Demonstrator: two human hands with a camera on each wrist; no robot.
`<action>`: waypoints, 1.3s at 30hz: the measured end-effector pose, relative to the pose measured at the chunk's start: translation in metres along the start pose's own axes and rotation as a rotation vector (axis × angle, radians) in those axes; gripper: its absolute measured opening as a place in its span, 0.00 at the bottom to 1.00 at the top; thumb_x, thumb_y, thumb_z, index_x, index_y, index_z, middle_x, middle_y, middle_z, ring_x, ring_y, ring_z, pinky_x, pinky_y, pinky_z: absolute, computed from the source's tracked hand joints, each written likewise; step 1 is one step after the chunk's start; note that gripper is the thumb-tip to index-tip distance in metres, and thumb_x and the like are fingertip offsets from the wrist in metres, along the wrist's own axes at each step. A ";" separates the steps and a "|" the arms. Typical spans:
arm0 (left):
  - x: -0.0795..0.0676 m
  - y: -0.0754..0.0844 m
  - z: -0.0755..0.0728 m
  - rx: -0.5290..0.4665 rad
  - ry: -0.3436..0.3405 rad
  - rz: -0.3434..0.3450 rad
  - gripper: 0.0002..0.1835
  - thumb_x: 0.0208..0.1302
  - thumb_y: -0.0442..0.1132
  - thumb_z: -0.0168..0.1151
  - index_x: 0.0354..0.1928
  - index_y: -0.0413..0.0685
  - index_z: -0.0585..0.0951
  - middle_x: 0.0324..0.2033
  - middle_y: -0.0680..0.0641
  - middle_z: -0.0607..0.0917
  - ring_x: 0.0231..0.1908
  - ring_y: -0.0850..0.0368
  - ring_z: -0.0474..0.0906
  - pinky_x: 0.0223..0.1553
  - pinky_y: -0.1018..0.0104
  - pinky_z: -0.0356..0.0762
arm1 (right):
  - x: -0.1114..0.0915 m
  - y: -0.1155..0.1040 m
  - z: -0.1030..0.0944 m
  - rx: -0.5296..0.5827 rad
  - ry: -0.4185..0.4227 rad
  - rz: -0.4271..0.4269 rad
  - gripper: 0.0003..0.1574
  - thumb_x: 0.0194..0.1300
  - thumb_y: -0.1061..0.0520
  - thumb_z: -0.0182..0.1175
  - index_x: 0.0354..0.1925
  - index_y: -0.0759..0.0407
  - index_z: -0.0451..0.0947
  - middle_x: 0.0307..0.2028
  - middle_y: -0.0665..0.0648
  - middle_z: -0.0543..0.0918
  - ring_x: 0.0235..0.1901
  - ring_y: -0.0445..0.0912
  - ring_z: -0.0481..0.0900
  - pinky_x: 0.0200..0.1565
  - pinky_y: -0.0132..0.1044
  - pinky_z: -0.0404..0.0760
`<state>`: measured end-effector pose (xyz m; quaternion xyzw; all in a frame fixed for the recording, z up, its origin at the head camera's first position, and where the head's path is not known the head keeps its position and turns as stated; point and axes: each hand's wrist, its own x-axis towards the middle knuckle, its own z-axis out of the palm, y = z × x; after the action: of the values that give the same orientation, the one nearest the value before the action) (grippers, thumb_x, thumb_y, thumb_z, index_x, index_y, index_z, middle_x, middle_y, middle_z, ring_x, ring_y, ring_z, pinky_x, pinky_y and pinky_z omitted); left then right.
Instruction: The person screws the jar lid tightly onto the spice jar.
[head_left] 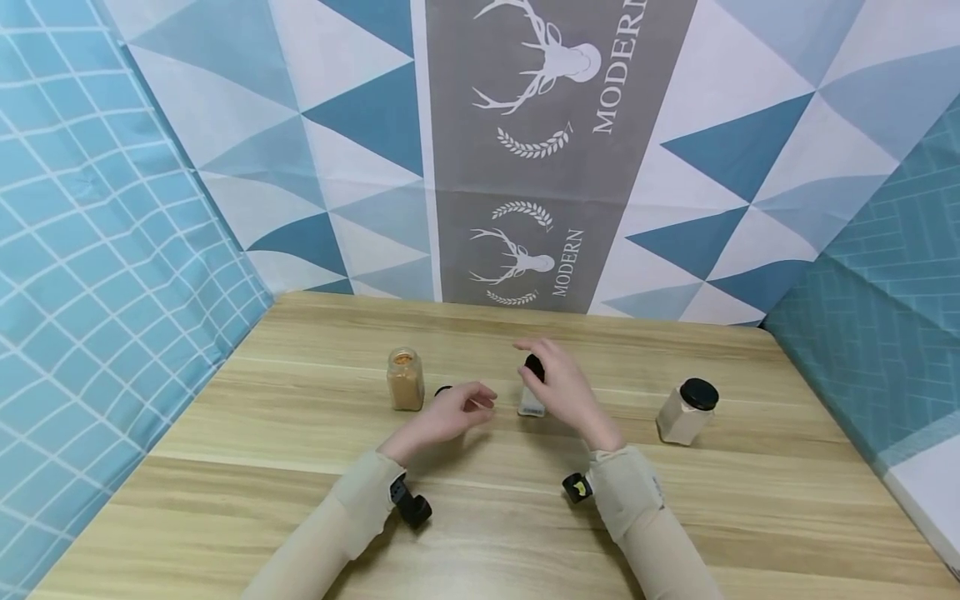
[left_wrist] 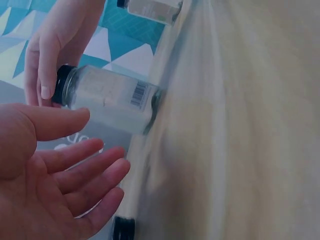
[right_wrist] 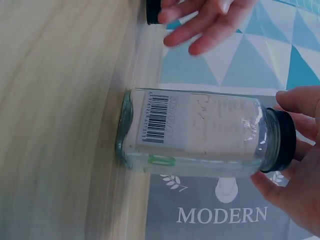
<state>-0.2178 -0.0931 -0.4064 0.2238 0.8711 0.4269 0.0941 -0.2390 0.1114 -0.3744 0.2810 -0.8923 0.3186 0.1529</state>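
Observation:
My right hand (head_left: 562,387) is at the black lid (right_wrist: 285,140) of a clear glass jar (right_wrist: 200,132) with a barcode label. Its thumb and fingers are spread around the lid; whether they touch it is hard to tell. The jar stands upright on the table, pale contents inside. My left hand (head_left: 450,412) hovers to the left, fingers loosely spread, holding nothing. Just behind it a loose black lid (head_left: 443,389) shows, mostly hidden by the hand. An uncapped jar (head_left: 406,385) of orange-brown powder stands left of that hand.
Another black-lidded jar (head_left: 684,414) with pale contents stands to the right on the wooden table (head_left: 495,533). Patterned cloth (head_left: 360,150) hangs behind the table, with blue cloth at both sides.

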 end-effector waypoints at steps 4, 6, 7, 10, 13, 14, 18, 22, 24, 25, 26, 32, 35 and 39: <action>-0.011 -0.007 -0.005 0.006 -0.039 0.028 0.15 0.64 0.39 0.54 0.50 0.39 0.76 0.41 0.47 0.82 0.43 0.55 0.76 0.47 0.60 0.73 | 0.003 -0.004 0.003 -0.042 0.001 0.007 0.21 0.60 0.60 0.57 0.54 0.58 0.73 0.49 0.56 0.78 0.51 0.51 0.74 0.53 0.46 0.72; -0.016 -0.011 -0.007 0.010 -0.044 0.041 0.14 0.64 0.38 0.54 0.49 0.39 0.76 0.39 0.49 0.82 0.42 0.56 0.76 0.46 0.61 0.73 | 0.004 -0.005 0.005 -0.091 0.007 -0.014 0.20 0.60 0.60 0.57 0.53 0.58 0.74 0.48 0.55 0.79 0.50 0.50 0.75 0.52 0.46 0.72; -0.019 -0.012 -0.008 0.007 -0.045 0.041 0.14 0.64 0.38 0.54 0.48 0.40 0.77 0.38 0.49 0.82 0.42 0.56 0.76 0.46 0.62 0.73 | 0.005 -0.007 0.006 -0.105 0.009 -0.023 0.20 0.60 0.59 0.58 0.52 0.58 0.75 0.48 0.55 0.79 0.49 0.50 0.76 0.52 0.46 0.73; -0.028 -0.018 -0.011 0.005 -0.050 0.034 0.14 0.64 0.39 0.54 0.48 0.40 0.76 0.38 0.50 0.81 0.41 0.57 0.76 0.44 0.63 0.73 | 0.008 -0.010 0.009 -0.134 0.013 -0.058 0.18 0.60 0.59 0.57 0.51 0.58 0.76 0.47 0.54 0.80 0.44 0.48 0.78 0.50 0.45 0.73; -0.036 -0.023 -0.015 0.002 -0.065 0.027 0.15 0.64 0.40 0.54 0.50 0.40 0.76 0.40 0.49 0.81 0.42 0.57 0.76 0.44 0.63 0.73 | 0.009 -0.016 0.013 -0.115 0.009 -0.069 0.17 0.60 0.59 0.57 0.49 0.57 0.76 0.47 0.53 0.81 0.43 0.47 0.78 0.50 0.44 0.74; -0.038 -0.024 -0.016 0.001 -0.070 0.027 0.15 0.65 0.40 0.54 0.50 0.40 0.76 0.40 0.49 0.82 0.42 0.56 0.76 0.44 0.63 0.73 | 0.010 -0.017 0.015 -0.118 0.007 -0.069 0.16 0.60 0.59 0.57 0.49 0.56 0.77 0.46 0.52 0.81 0.44 0.47 0.78 0.51 0.44 0.73; -0.047 -0.030 -0.024 -0.006 -0.082 0.021 0.16 0.65 0.42 0.53 0.50 0.41 0.76 0.41 0.49 0.82 0.43 0.57 0.76 0.43 0.65 0.74 | 0.013 -0.026 0.020 -0.145 -0.009 -0.079 0.16 0.61 0.58 0.57 0.48 0.55 0.77 0.46 0.51 0.80 0.48 0.47 0.77 0.53 0.45 0.71; -0.055 -0.035 -0.036 0.008 -0.092 0.014 0.15 0.65 0.42 0.53 0.48 0.42 0.77 0.40 0.49 0.83 0.42 0.58 0.77 0.42 0.68 0.74 | 0.017 -0.033 0.027 -0.204 -0.034 -0.121 0.16 0.61 0.58 0.57 0.49 0.54 0.77 0.45 0.51 0.81 0.48 0.46 0.77 0.52 0.45 0.72; -0.057 -0.038 -0.043 0.027 -0.090 0.013 0.14 0.65 0.43 0.53 0.46 0.43 0.79 0.40 0.49 0.83 0.41 0.59 0.77 0.42 0.68 0.74 | 0.018 -0.036 0.031 -0.237 -0.046 -0.157 0.16 0.61 0.58 0.57 0.49 0.54 0.77 0.44 0.51 0.81 0.46 0.46 0.78 0.49 0.44 0.74; -0.058 -0.039 -0.047 0.034 -0.087 0.007 0.13 0.65 0.43 0.54 0.45 0.43 0.80 0.39 0.49 0.83 0.40 0.60 0.77 0.42 0.67 0.74 | 0.019 -0.038 0.034 -0.252 -0.054 -0.178 0.16 0.61 0.59 0.57 0.48 0.54 0.77 0.44 0.50 0.81 0.45 0.45 0.78 0.48 0.43 0.75; -0.059 -0.040 -0.051 0.040 -0.080 -0.003 0.13 0.64 0.43 0.54 0.44 0.44 0.80 0.39 0.49 0.83 0.40 0.60 0.77 0.42 0.66 0.74 | 0.020 -0.040 0.036 -0.256 -0.061 -0.202 0.16 0.60 0.59 0.57 0.48 0.54 0.77 0.44 0.50 0.81 0.44 0.45 0.79 0.47 0.42 0.75; -0.064 -0.049 -0.071 0.031 -0.039 -0.079 0.13 0.63 0.44 0.55 0.42 0.44 0.82 0.40 0.48 0.84 0.43 0.55 0.77 0.48 0.54 0.72 | 0.027 -0.045 0.053 -0.197 -0.178 -0.206 0.16 0.61 0.60 0.56 0.49 0.53 0.76 0.45 0.49 0.80 0.46 0.42 0.77 0.47 0.35 0.76; -0.067 -0.053 -0.078 0.034 -0.009 -0.113 0.13 0.62 0.44 0.56 0.41 0.43 0.82 0.39 0.46 0.84 0.42 0.56 0.77 0.48 0.54 0.72 | 0.030 -0.045 0.060 -0.151 -0.231 -0.166 0.16 0.62 0.59 0.55 0.49 0.52 0.76 0.45 0.48 0.79 0.45 0.41 0.77 0.46 0.34 0.76; -0.070 -0.056 -0.085 0.057 0.031 -0.134 0.11 0.62 0.41 0.56 0.40 0.41 0.82 0.37 0.45 0.84 0.39 0.57 0.77 0.46 0.56 0.73 | 0.032 -0.048 0.068 -0.096 -0.269 -0.162 0.15 0.62 0.59 0.55 0.49 0.53 0.76 0.45 0.49 0.79 0.45 0.41 0.77 0.47 0.35 0.75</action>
<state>-0.2038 -0.2159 -0.4001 0.1610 0.8973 0.3980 0.1027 -0.2423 0.0234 -0.3875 0.3845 -0.8933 0.2218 0.0705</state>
